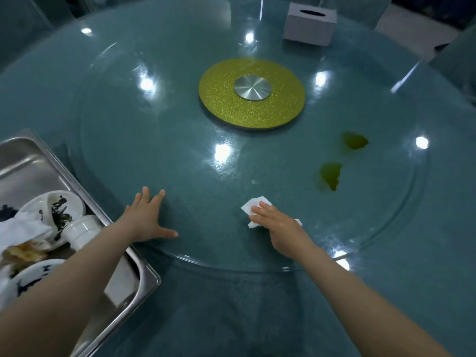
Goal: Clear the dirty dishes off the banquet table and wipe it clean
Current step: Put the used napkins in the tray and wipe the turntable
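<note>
Stainless steel makes up the deep tray (36, 161) at the left edge of the teal banquet table (231, 305); it holds the dirty dishes: white bowls and plates (55, 210) smeared with dark sauce, a tipped white cup (83, 230), a crumpled white cloth (23, 228) and food scraps. Just right of the tray, the left hand (146, 220) lies flat on the glass turntable (154, 140), fingers spread and straight, holding nothing. Further right, the right hand (275, 225) presses a crumpled white tissue (253, 206) onto the glass with nearly straight fingers. Beyond it to the right sit two green spills (331, 173), apart from the tissue. At the centre lies a glittery yellow-green disc (252, 94) with a metal hub; a white tissue box (309, 24) stands at the far right.
</note>
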A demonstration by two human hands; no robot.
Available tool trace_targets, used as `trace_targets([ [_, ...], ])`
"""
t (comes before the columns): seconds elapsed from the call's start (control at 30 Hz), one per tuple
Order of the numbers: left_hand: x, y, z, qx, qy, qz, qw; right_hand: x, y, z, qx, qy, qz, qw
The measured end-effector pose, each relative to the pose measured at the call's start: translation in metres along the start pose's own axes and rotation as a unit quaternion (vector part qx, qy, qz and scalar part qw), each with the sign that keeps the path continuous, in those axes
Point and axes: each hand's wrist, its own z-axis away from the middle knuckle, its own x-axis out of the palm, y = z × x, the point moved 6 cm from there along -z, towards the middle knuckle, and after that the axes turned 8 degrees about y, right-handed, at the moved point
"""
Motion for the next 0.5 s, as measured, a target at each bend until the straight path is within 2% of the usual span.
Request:
trace_targets([
  [0.1, 0.001, -0.005, -0.003, 0.002, 0.004, -0.010, 1.000, -0.010, 0.022, -0.004, 0.112, 0.061, 0.017, 0.992],
  [0.2, 0.001, -0.004, -0.005, -0.001, 0.020, 0.006, 1.000, -0.006, 0.024, -0.017, 0.237, 0.117, 0.006, 0.964],
  [0.27, 0.003, -0.003, -0.005, 0.000, 0.025, 0.007, 1.000, 0.004, 0.012, -0.030, 0.272, 0.125, -0.013, 0.954],
  [0.5, 0.005, 0.000, -0.003, 0.009, 0.036, 0.005, 0.999, 0.050, -0.078, -0.081, 0.136, 0.064, -0.089, 0.985],
])
